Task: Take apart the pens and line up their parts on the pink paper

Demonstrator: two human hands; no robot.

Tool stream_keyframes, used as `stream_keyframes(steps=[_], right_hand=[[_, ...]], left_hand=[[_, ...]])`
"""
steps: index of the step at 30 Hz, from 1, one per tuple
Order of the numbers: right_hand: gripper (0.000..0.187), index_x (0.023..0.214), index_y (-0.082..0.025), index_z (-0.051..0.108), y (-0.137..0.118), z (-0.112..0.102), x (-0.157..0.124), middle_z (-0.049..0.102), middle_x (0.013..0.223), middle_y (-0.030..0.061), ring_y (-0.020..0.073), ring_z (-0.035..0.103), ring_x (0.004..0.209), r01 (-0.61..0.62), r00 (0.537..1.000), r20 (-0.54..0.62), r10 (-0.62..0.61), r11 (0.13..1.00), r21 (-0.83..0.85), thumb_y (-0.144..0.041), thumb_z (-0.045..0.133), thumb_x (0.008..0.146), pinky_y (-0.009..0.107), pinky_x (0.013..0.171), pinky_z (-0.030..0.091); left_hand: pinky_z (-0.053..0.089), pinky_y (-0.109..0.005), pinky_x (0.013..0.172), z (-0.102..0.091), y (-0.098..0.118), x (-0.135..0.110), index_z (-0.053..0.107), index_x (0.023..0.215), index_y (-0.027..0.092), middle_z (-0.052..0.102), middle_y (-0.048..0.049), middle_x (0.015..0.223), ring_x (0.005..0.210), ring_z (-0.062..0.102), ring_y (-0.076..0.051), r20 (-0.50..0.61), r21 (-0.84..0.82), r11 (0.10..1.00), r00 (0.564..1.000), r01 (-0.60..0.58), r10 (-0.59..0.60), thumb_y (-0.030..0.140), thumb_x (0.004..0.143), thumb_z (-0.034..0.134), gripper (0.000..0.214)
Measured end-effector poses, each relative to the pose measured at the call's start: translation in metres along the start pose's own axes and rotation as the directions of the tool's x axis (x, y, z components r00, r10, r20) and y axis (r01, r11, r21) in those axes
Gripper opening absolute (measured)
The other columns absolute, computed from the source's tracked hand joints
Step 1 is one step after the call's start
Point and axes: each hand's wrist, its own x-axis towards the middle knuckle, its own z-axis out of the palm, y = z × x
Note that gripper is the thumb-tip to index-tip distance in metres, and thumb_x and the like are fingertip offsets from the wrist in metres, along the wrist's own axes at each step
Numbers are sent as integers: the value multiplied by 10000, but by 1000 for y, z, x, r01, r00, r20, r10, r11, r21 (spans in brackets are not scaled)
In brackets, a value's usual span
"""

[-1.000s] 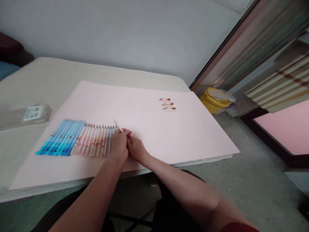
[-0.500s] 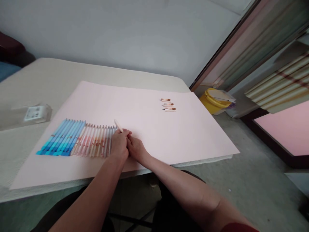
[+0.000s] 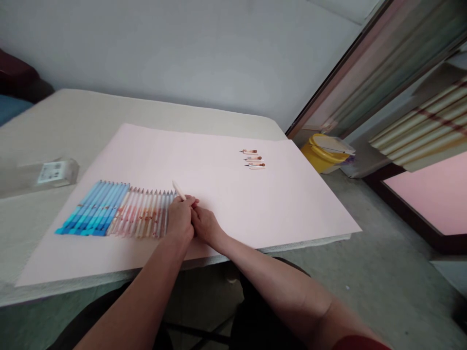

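White pen [image 3: 178, 190], gripped, pokes out of L hand [image 3: 180, 214] near the R end of the pale pens [image 3: 146, 209]; R hand [image 3: 207, 224] is curled closed vs. L, can't tell if it grips the pen too. Blue pens [image 3: 95, 206] etc. lie on a pink sheet [image 3: 226, 199] atop the tabletop [image 3: 164, 112]. Approx. no change vs. 1 sec ago, so prob. a pause or small work hidden betw. hands.

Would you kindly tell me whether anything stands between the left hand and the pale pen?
Nothing visible does: the left hand holds the pale pen, one end sticking out beyond it. The right hand meets the left; whether it touches the pen is hidden.
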Motion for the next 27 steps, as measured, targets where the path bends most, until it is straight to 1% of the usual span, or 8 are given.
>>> stream_keyframes(steps=[12, 15, 22, 27], right_hand=[[486, 939, -154, 638, 0, 0, 0, 692, 907, 106, 190, 636, 803, 6, 1000, -4, -6, 1000, 6, -393, 217, 984, 257, 656, 407], [474, 947, -147, 635, 1, 0, 0, 691, 903, 109, 192, 634, 794, 2, 1000, 3, -2, 1000, -13, -381, 225, 985, 259, 651, 404], [451, 981, -145, 628, -2, -1, 0, 690, 942, 108, 193, 634, 847, -14, 1000, 11, 14, 1000, -9, -371, 238, 987, 260, 691, 413], [441, 986, -152, 631, -3, -2, -1, 690, 952, 110, 204, 637, 868, -24, 1000, 15, 24, 999, 31, -378, 253, 984, 265, 698, 419]], left_hand=[[404, -257, 617, 1, 2, -2, 547, 642, 159, 585, -7, 590, 600, 535, -117, -9, -8, 1000, 1000, 2, -2, 137, 580, 611, 92], [403, -254, 622, 2, 3, -3, 542, 643, 157, 583, -6, 587, 603, 538, -117, -17, -18, 1000, 1000, 17, -18, 137, 578, 611, 97], [391, -244, 592, 0, 0, -1, 549, 653, 155, 583, 1, 585, 604, 545, -120, 0, -16, 1000, 1000, 7, -7, 135, 573, 612, 103], [383, -238, 590, 0, 1, 0, 548, 651, 152, 584, 1, 587, 610, 547, -116, 2, -28, 999, 1000, 18, -18, 129, 571, 613, 106]])
